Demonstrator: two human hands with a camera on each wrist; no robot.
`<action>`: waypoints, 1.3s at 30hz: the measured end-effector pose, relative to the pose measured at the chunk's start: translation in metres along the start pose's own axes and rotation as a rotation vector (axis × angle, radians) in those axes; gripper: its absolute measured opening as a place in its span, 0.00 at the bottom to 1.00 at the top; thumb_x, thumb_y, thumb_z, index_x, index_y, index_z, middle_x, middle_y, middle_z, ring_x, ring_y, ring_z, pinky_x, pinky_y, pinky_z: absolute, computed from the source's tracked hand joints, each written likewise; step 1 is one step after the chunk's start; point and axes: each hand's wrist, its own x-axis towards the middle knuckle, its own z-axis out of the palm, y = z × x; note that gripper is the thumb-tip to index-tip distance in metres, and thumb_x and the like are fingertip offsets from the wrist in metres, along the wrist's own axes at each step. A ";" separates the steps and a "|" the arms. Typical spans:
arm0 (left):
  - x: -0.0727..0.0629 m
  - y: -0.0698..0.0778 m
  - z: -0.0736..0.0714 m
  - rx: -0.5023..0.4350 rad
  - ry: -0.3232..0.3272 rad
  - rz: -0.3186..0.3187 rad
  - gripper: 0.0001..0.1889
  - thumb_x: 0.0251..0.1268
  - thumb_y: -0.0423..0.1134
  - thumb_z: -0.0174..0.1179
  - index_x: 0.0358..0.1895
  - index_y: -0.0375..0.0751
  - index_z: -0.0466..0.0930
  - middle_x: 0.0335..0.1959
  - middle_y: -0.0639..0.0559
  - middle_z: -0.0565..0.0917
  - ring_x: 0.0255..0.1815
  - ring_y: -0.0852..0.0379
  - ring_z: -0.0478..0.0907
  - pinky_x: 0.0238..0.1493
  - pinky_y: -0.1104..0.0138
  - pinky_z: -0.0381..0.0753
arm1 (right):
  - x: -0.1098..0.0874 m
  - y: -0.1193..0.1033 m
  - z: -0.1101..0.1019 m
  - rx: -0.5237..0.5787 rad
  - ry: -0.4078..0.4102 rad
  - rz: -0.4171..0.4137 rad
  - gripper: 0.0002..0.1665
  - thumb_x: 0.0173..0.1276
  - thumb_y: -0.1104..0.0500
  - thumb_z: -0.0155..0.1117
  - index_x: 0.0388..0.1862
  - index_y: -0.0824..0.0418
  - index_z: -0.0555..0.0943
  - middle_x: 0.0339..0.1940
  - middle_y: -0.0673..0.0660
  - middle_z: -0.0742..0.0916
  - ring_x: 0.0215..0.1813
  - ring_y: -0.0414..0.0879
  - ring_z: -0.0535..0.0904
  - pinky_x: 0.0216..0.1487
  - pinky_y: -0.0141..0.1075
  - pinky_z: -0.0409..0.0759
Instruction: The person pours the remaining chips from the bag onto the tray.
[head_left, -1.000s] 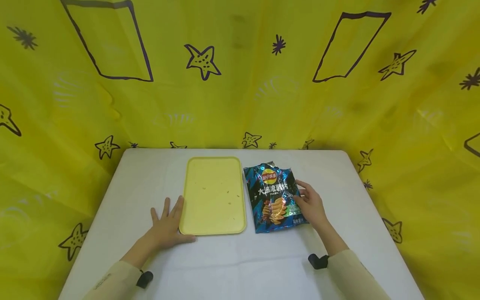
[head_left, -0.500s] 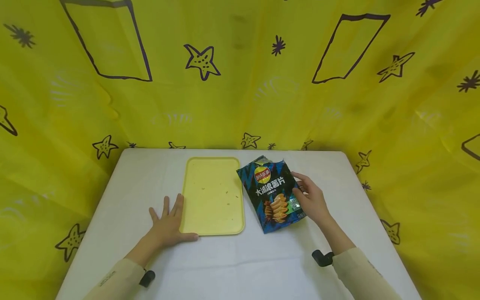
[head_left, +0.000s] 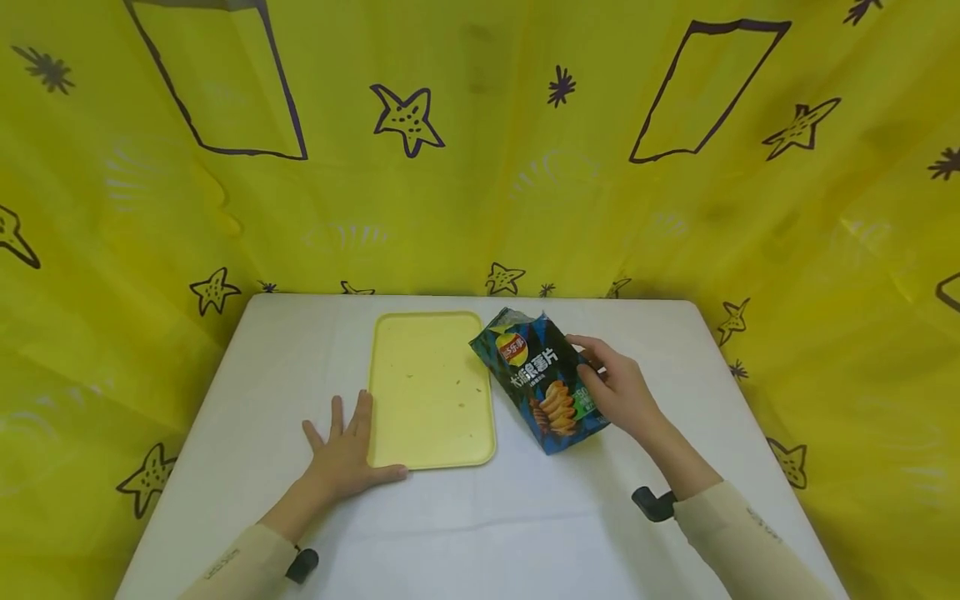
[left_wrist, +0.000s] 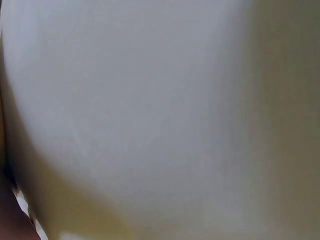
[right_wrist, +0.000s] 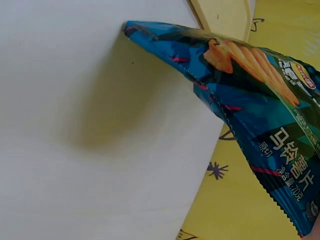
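My right hand point(head_left: 622, 392) grips a blue and black potato chip bag point(head_left: 543, 375) by its right side, thumb on the front. The bag leans to the left, and its torn-looking top end overlaps the right rim of a yellow tray point(head_left: 420, 433). In the right wrist view the chip bag point(right_wrist: 250, 95) hangs above the table, with a shadow under it. My left hand point(head_left: 341, 462) rests spread at the tray's lower left corner, thumb along the near rim. Several small crumbs lie on the tray. Whatever is in the bag is hidden.
A white-covered table point(head_left: 480, 542) carries everything. Behind it and at both sides hangs a yellow curtain point(head_left: 472, 208) with star drawings. The left wrist view shows mostly a blurred pale surface. Black devices point(head_left: 652, 504) sit at both wrists.
The chip bag has tilted to the left and moved toward the tray, its top now over the tray's edge. My left thumb has slid slightly right along the near rim.
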 end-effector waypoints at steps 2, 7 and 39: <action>0.001 0.000 -0.002 0.018 0.007 0.004 0.76 0.38 0.84 0.60 0.80 0.32 0.37 0.80 0.33 0.49 0.79 0.26 0.29 0.59 0.22 0.22 | 0.004 -0.003 -0.002 -0.016 -0.020 -0.018 0.27 0.70 0.70 0.58 0.67 0.54 0.76 0.39 0.56 0.89 0.35 0.45 0.83 0.34 0.37 0.83; 0.006 -0.003 -0.003 0.066 0.027 0.006 0.78 0.32 0.86 0.60 0.80 0.33 0.40 0.81 0.33 0.48 0.78 0.24 0.34 0.58 0.19 0.29 | 0.015 -0.013 -0.004 -0.071 -0.065 -0.059 0.27 0.71 0.69 0.57 0.67 0.54 0.76 0.45 0.58 0.89 0.38 0.46 0.83 0.37 0.39 0.84; 0.011 -0.007 -0.009 0.096 -0.020 0.020 0.80 0.32 0.86 0.60 0.80 0.32 0.33 0.79 0.32 0.49 0.75 0.18 0.27 0.59 0.20 0.27 | 0.078 -0.060 0.007 -0.433 -0.417 -0.327 0.29 0.68 0.68 0.62 0.64 0.45 0.81 0.35 0.48 0.88 0.28 0.39 0.72 0.28 0.33 0.72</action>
